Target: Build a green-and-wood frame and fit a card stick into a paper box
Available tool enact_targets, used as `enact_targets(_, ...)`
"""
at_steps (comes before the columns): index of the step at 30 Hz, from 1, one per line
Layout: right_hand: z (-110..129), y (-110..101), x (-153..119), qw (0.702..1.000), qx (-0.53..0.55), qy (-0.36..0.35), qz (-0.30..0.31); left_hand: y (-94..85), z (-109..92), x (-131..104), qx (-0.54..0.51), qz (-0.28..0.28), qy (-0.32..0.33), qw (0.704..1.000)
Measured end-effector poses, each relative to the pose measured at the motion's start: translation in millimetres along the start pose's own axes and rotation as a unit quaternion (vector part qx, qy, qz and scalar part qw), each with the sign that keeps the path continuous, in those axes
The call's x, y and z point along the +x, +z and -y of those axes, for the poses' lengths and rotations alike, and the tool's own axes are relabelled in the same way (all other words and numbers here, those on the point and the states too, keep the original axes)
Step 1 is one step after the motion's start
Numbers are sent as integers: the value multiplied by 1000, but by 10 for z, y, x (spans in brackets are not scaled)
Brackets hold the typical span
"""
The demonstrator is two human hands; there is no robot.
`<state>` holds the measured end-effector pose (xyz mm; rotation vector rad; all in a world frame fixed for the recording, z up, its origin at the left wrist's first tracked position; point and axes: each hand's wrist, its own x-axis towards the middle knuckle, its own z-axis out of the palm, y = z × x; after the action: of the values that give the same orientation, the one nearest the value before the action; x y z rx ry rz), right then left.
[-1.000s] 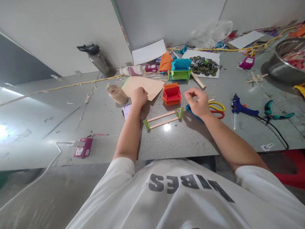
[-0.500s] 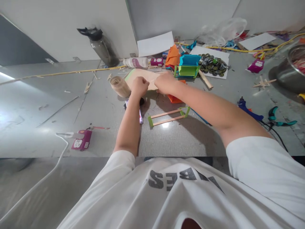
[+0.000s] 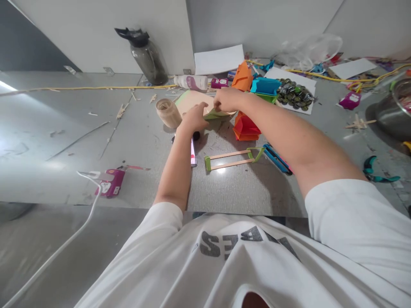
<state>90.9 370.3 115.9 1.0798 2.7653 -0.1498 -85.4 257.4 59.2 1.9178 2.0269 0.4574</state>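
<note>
- Both hands are near the upper middle of the frame: the right hand [image 3: 222,102] has its fingers curled in, seemingly pinching the sheet; the left hand [image 3: 196,117] has thumb and fingers loosely spread, though I cannot tell if it touches the sheet.
- Desk [image 3: 244,192]: spans the frame's middle; clutter around the work leaves little room for a wide sweep.
- Sheet [image 3: 191,99]: pale brown, upper middle, with its right side lifted; pulling on one corner alone could crease or tear it.
- Stick frame [image 3: 227,163]: centre of the frame, with green end pieces; it looks light, so a dropped wrist could crush or shift it.
- Paper box [image 3: 246,128]: orange and red, right of centre beside the right forearm, which could dent it on a low return.
- Jar [image 3: 168,113]: just left of the left hand; an outward elbow or wrist might tip it.
- Phone [image 3: 193,156]: partly hidden by the left forearm, which could nudge it.
</note>
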Motion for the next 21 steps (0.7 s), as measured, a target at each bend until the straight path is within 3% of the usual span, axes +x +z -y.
enact_targets(3,-35,-40,-40,1000,10,-10,-3,5,-73,-34,43,4,-68,997)
enact_targets(8,-153,-74,-102,999,45,-12,-18,-31,-215,-45,65,-4,-112,992)
enact_targets(15,-477,-164,-187,997,42,-6,-72,-95,-301,-107,69,-4,-112,991)
enact_targets(21,-751,-272,-627,993,-7,20,-120,-86,-327,-97,73,-7,-103,992)
